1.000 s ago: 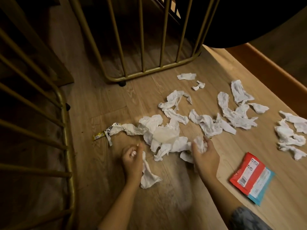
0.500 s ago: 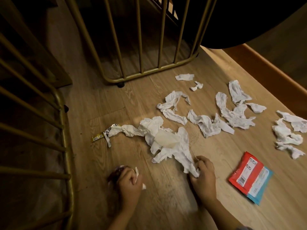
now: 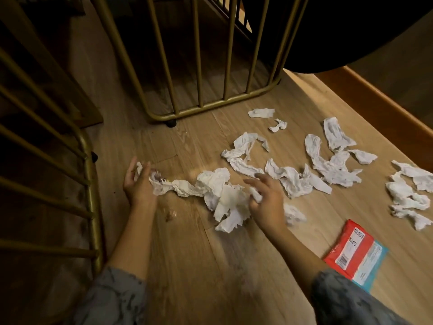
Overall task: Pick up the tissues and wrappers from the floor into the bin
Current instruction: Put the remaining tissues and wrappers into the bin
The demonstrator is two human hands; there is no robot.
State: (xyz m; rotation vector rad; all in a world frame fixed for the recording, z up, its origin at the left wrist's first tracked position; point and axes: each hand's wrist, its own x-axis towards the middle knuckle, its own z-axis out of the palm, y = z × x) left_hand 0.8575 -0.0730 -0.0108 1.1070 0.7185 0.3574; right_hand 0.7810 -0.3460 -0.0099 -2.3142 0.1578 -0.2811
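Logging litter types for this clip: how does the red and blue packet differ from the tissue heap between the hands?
The packet is flat, printed, red and blue; the tissue heap is plain white and crumpled. The packet lies alone and untouched, while the left hand and right hand both hold parts of the heap. Both rest on the wooden floor.

A wooden plank floor (image 3: 187,266) filled the frame. Gold metal bar frames stood at the upper centre (image 3: 199,66) and along the left edge (image 3: 89,184). An orange-brown wooden skirting board (image 3: 386,99) ran down the upper right.
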